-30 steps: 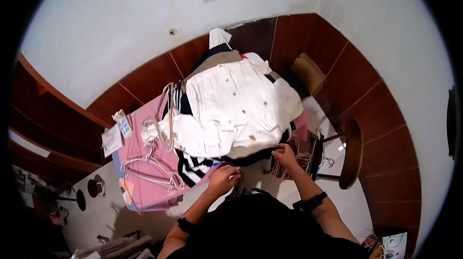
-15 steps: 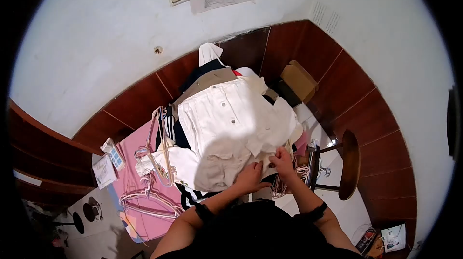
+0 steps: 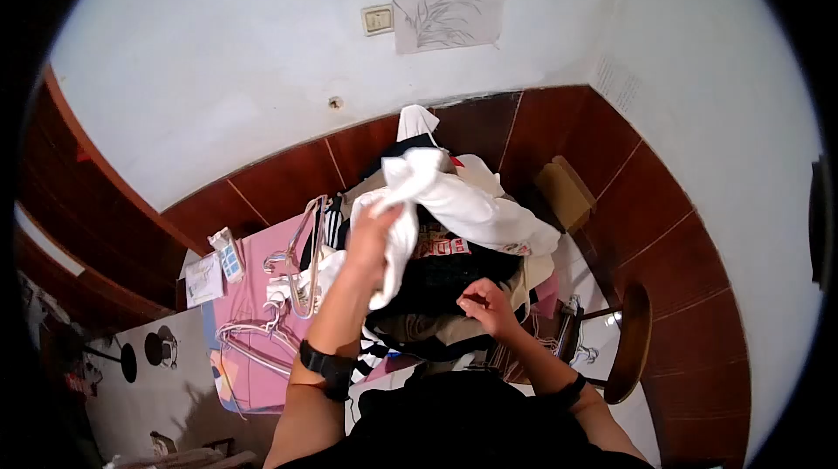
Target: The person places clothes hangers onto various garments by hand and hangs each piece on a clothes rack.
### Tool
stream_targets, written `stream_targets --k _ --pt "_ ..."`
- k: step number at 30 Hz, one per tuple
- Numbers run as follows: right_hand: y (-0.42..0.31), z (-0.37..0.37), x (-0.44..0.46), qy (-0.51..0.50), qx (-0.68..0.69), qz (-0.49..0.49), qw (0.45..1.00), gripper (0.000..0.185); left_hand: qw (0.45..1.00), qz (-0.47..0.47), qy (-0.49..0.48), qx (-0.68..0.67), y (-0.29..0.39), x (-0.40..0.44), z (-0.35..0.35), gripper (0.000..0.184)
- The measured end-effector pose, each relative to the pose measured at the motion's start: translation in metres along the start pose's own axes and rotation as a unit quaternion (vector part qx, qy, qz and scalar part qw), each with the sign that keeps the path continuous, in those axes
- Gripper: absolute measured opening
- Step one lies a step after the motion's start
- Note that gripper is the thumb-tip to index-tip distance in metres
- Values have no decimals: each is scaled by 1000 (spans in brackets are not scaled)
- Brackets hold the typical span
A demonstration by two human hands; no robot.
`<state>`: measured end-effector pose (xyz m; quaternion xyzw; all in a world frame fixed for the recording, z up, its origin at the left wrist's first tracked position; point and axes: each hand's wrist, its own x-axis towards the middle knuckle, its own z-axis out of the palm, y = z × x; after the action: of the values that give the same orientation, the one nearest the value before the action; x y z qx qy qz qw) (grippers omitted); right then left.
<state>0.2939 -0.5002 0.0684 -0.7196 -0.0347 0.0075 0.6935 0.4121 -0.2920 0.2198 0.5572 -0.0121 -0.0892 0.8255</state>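
A white garment is bunched and partly lifted over the heap of clothes. My left hand is closed on its left part, with the cloth blurred by motion. Beneath it a black garment with a red and white print now shows. Over the right side of that black cloth is my right hand, its fingers curled; whether it pinches anything is too small to make out. White cloth also lies beside my left wrist.
Hangers lie on the pink cloth at the left, near a small packet and a paper. An open cardboard box stands behind right. A wooden chair is at the right.
The white garment lay spread out over the heap; it is now bunched up and pulled back, uncovering the black one. My left hand has moved up and left with the cloth. The view has shifted.
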Motion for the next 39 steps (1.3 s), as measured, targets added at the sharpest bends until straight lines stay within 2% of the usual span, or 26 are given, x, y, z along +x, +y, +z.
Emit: stream_targets --k 1,3,5,6,7,8,9,11,13,14,15,16,19,20,22,23,25,28,30,32,35,36,37,39 --pt "-1 -2 -7 -8 1 -5 1000 15 996 21 -27 -86 21 -11 -3 32" --pt "-1 -8 -23 -39 27 -2 999 13 972 121 2 -200 50 -43 4 33" --pt "3 -14 -39 -80 30 -25 996 15 955 196 44 -219 67 -82 12 39" --pt "3 -14 -47 -87 57 -27 994 17 942 212 -1 -260 67 -96 9 43" --pt "4 -15 -55 -95 84 -28 992 18 909 201 -153 -331 70 -112 4 43" --pt "5 -17 -61 -129 98 -50 986 23 914 196 -99 -341 68 -128 7 46" --pt "-2 -18 -71 -132 49 -39 989 28 916 191 -44 -351 69 -147 14 49" --pt "-16 -20 -84 -218 -53 -55 973 32 919 222 -29 -325 59 -186 22 50" --pt "-14 -15 -99 -261 -104 -27 959 48 914 247 -17 -322 53 -228 43 51" --pt "-7 -9 -111 -263 -42 -29 963 39 924 258 -32 -281 46 -251 41 51" --pt "-2 -3 -122 -265 20 -30 964 31 919 288 -15 -269 44 -273 51 43" --pt "1 2 -129 -274 61 -33 959 61 922 301 -18 -244 40 -292 53 41" --pt "10 13 -145 -292 48 3 955 65 919 331 -124 -176 33 -349 47 35" --pt "28 17 -156 -254 -16 -83 964 66 914 331 -176 -153 33 -363 44 33" --pt "35 18 -167 -242 -21 -91 966 64 889 309 -320 -110 38 -385 36 29" --pt "37 16 -171 -250 4 -68 966 64 867 295 -391 -86 40 -396 32 27" --pt "26 13 -175 -273 66 -11 960 62 843 263 -467 -48 41 -415 18 25" --pt "10 11 -179 -293 132 46 946 60 822 236 -517 -5 43 -439 2 22" --pt "2 16 -181 -305 162 68 936 59 825 245 -509 3 46 -454 -8 21" --pt "-6 25 -186 -318 189 85 925 58 858 286 -427 20 52 -468 -17 16" --pt "-17 49 -194 -335 219 105 910 56 889 343 -300 46 66 -489 -34 27" --pt "-19 59 -198 -342 230 111 904 55 905 367 -209 45 72 -498 -32 36" --pt "-22 70 -202 -349 241 116 898 55 894 431 -117 41 57 -519 -57 23" --pt "-28 93 -210 -371 261 124 883 53 897 442 4 16 41 -559 -86 20"
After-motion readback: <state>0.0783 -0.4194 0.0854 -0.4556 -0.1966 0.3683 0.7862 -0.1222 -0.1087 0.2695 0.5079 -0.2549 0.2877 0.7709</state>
